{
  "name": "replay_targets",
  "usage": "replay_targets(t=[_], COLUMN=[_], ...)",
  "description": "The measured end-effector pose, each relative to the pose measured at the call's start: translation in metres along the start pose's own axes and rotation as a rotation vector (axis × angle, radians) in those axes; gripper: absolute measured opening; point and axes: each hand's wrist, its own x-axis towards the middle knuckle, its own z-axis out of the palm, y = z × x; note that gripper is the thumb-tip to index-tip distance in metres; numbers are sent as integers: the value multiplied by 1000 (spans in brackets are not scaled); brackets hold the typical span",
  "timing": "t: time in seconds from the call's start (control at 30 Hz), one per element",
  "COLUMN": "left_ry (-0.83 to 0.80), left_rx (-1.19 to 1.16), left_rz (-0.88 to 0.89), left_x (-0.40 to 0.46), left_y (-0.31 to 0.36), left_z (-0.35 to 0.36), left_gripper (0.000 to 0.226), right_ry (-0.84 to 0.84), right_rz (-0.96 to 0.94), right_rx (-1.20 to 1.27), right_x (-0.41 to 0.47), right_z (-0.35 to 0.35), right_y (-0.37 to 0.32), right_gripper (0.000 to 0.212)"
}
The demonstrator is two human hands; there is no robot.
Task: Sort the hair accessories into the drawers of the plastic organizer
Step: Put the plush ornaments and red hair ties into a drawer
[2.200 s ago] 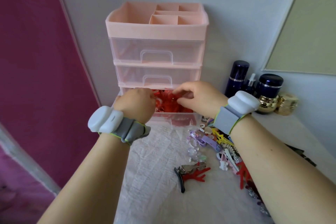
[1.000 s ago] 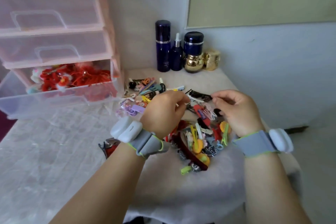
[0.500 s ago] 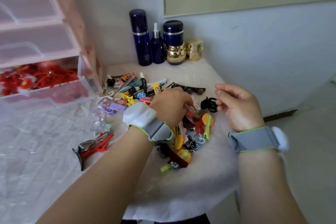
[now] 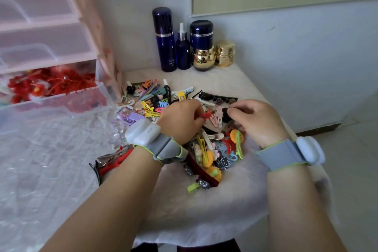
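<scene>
A heap of colourful hair clips (image 4: 216,149) covers the right part of the white-clothed table. My left hand (image 4: 182,120) is curled over the heap and pinches a red clip (image 4: 206,116). Just to its right, my right hand (image 4: 257,120) pinches a small black clip (image 4: 226,113) with thumb and fingers. The pink plastic organizer (image 4: 90,14) stands at the left. Its bottom clear drawer (image 4: 61,106) is pulled out and holds red hair accessories (image 4: 53,83). The two drawers above it are pushed in.
Two dark blue bottles (image 4: 164,39), a blue-and-gold jar (image 4: 202,45) and a gold jar (image 4: 225,53) stand against the back wall. A red and black claw clip (image 4: 110,162) lies apart left of my left wrist. The table edge runs along the right, floor beyond.
My hands left the open bottom drawer and came over the clip heap at the right. In the last half second the right hand closed on a black clip and the left on a red one.
</scene>
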Motion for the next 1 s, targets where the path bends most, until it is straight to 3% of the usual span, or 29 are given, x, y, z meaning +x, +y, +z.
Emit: replay_targets(t=[0.27,0.43,0.6,0.77,0.87,1.0], left_ry=[149,82,76,95,75,63], left_rx=[-448,-1194,-1404,-1432,-1449,-1392], left_rz=[-103,-351,-388,-373,-369,-359], left_x=[1,1,0,-2,-3,-3], left_y=[-6,-8,-15,-21,-22,-24], left_z=[-10,-19,-24,-21,-20,-19], left_gripper=[19,18,12,10,9,11], right_ry=[52,27,12,-121,-102,-104], right_rz=[51,68,8,-8,-17,-48], right_rx=[514,693,532,331,141,-2], right_x=[-3,0,2,-2,-5,-8], right_z=[-6,-9,-5,7,9,3], right_y=[-6,-9,-6,-8,-9,-12], right_gripper=[24,16,12,24,35,31])
